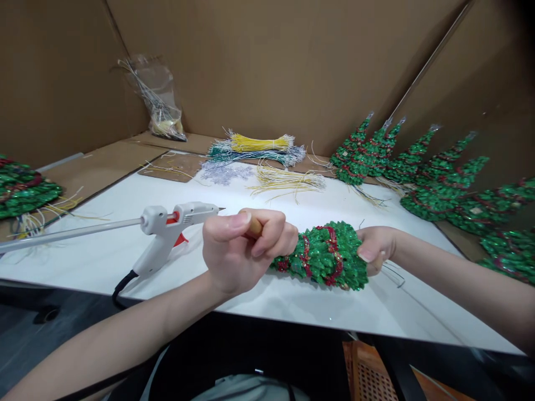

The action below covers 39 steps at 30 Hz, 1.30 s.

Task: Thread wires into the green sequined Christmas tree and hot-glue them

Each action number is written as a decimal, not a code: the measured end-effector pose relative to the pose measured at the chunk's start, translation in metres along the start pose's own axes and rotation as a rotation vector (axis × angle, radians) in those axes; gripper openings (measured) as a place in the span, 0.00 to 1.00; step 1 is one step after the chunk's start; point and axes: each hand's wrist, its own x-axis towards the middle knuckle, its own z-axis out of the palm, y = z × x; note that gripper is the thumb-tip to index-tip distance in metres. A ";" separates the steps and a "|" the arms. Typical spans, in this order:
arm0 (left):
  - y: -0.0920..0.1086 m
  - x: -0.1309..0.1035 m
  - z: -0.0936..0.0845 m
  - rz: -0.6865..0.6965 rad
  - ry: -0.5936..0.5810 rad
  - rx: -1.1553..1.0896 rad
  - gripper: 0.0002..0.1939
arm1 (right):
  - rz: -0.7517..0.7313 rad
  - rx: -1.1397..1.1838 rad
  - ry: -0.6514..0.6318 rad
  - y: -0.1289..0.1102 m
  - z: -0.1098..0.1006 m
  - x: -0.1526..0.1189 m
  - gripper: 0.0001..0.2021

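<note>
My left hand (246,248) is closed around a tan, wooden-looking handle (254,226); the rest of that tool is hidden by my fingers. A small green glittery Christmas tree (320,253) with red garland lies on its side just above the white board. My right hand (374,249) grips it at its wide base, fingers partly out of sight behind it. The tree's narrow end is hidden behind my left hand. Thin dark wires (395,274) show beside my right hand. Left of my left hand is a white glue gun (169,236) with a red trigger and a long glue stick.
Several finished trees (434,189) line the right side, and another tree (27,186) stands far left. Yellow wire bundles (288,179), stacked wires (261,146) and clear plastic pieces (225,172) lie at the back. A plastic bag (161,103) leans against the cardboard wall (267,67).
</note>
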 end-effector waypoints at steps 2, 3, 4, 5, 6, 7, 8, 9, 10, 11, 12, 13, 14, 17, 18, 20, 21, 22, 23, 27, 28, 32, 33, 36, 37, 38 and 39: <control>-0.002 0.001 0.000 0.012 -0.003 -0.002 0.25 | -0.067 0.071 -0.033 0.001 0.000 0.001 0.26; -0.002 0.001 0.000 0.016 -0.005 -0.001 0.26 | -0.088 0.101 -0.048 0.001 0.001 0.001 0.26; -0.002 0.001 0.000 0.021 -0.007 -0.002 0.26 | -0.089 0.114 -0.058 0.001 0.002 0.002 0.26; -0.002 0.001 0.000 0.028 -0.009 -0.005 0.26 | -0.080 0.117 -0.059 0.000 0.003 0.002 0.26; -0.003 0.001 0.000 0.035 -0.010 -0.008 0.26 | -0.070 0.115 -0.053 -0.001 0.004 0.003 0.26; -0.003 0.002 0.000 0.040 -0.012 -0.011 0.26 | -0.062 0.108 -0.045 -0.003 0.005 0.004 0.26; -0.003 0.002 0.000 0.043 -0.011 -0.013 0.26 | -0.056 0.100 -0.041 -0.004 0.006 0.004 0.27; -0.003 0.002 0.001 0.047 -0.012 -0.013 0.26 | -0.056 0.095 -0.043 -0.005 0.007 0.005 0.27; -0.004 0.002 0.001 0.047 -0.012 -0.011 0.26 | -0.062 0.095 -0.051 -0.005 0.007 0.006 0.27; -0.004 0.002 0.000 0.046 -0.015 -0.009 0.26 | -0.071 0.100 -0.062 -0.006 0.008 0.007 0.28; -0.004 0.002 0.000 0.047 -0.018 -0.008 0.26 | -0.082 0.105 -0.073 -0.006 0.008 0.007 0.28; -0.005 0.002 0.000 0.048 -0.022 -0.010 0.25 | -0.092 0.108 -0.082 -0.005 0.008 0.008 0.28; -0.005 0.003 0.000 0.049 -0.030 -0.010 0.25 | -0.096 0.107 -0.081 -0.005 0.008 0.008 0.29; -0.004 0.003 0.000 0.045 -0.060 -0.007 0.25 | -0.073 0.087 -0.047 -0.003 0.006 0.008 0.29; -0.004 0.003 0.001 0.038 -0.070 -0.001 0.25 | -0.063 0.081 -0.031 -0.003 0.006 0.007 0.29; -0.004 0.003 0.001 0.026 -0.088 0.011 0.25 | -0.052 0.072 -0.016 -0.002 0.005 0.007 0.30; -0.003 0.003 0.000 0.027 -0.096 0.015 0.25 | -0.054 0.072 -0.021 -0.002 0.005 0.007 0.29; -0.003 0.003 0.000 0.031 -0.103 0.018 0.26 | -0.060 0.076 -0.032 -0.002 0.005 0.007 0.29; -0.003 0.004 0.000 0.037 -0.107 0.019 0.26 | -0.072 0.082 -0.045 -0.003 0.005 0.007 0.29; -0.003 0.005 0.000 0.028 -0.109 0.021 0.26 | -0.094 0.086 -0.067 -0.004 0.007 0.007 0.29; -0.003 0.006 0.000 0.021 -0.106 0.018 0.26 | -0.092 0.083 -0.058 -0.004 0.007 0.007 0.29; -0.003 0.008 0.001 0.001 -0.084 -0.005 0.27 | -0.125 0.116 -0.049 -0.003 0.007 0.005 0.24; -0.003 0.008 0.001 0.003 -0.077 -0.009 0.27 | -0.135 0.132 -0.054 -0.002 0.008 0.005 0.23; -0.004 0.008 0.001 0.007 -0.065 -0.016 0.28 | -0.149 0.170 -0.042 -0.001 0.009 0.005 0.20; -0.004 0.008 0.002 0.007 -0.065 -0.013 0.28 | -0.150 0.173 -0.033 -0.002 0.010 0.005 0.19; -0.004 0.008 0.002 0.005 -0.068 -0.008 0.29 | -0.151 0.172 -0.030 -0.002 0.011 0.006 0.20; -0.004 0.009 0.002 0.004 -0.071 -0.002 0.29 | -0.150 0.167 -0.034 -0.003 0.012 0.006 0.21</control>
